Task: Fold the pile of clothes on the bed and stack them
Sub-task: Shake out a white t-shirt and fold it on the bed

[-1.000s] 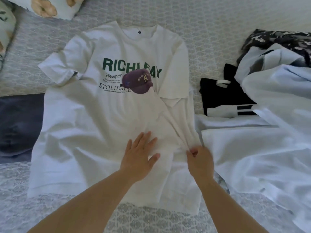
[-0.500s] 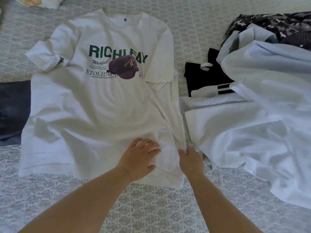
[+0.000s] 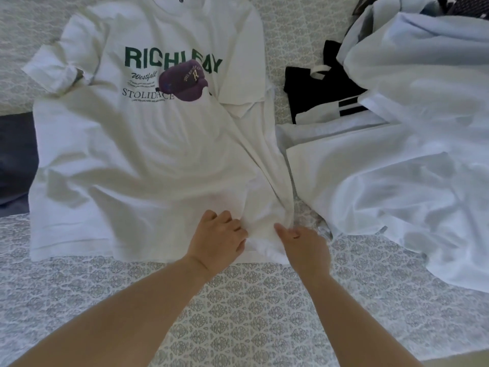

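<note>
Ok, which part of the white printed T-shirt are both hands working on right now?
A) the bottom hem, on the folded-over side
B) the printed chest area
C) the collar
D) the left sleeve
A: the left hand and the right hand both grip bunched fabric at the bottom hem of the white T-shirt, on the side already folded in, far from the collar and print.

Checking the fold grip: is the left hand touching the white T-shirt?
Touching. The head view shows the left hand with fingers curled into the white T-shirt near its hem.
</note>
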